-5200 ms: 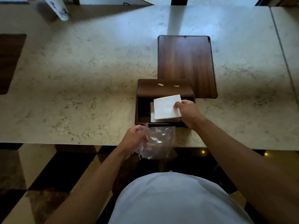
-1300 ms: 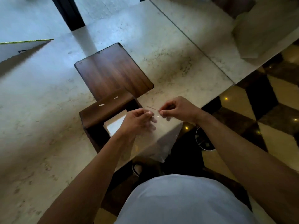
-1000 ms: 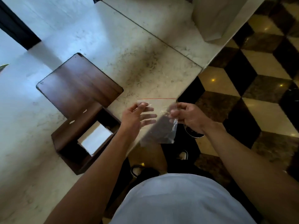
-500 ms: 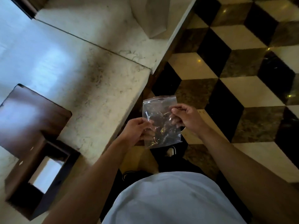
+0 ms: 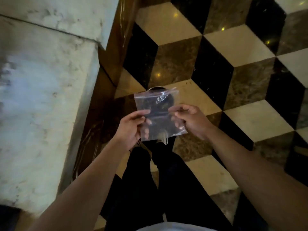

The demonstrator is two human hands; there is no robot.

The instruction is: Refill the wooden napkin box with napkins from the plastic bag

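The left hand (image 5: 131,125) and right hand (image 5: 190,119) pinch the clear plastic bag (image 5: 158,114) by its sides above the floor — it looks empty, so the refill seems done — the napkin box is out of view.

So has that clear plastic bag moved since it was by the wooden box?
Yes. The plastic bag has gone rightward, off the marble counter, and is now held over the checkered floor by both hands.

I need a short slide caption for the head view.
Both hands, left hand and right hand, hold an empty clear plastic bag above the patterned floor.
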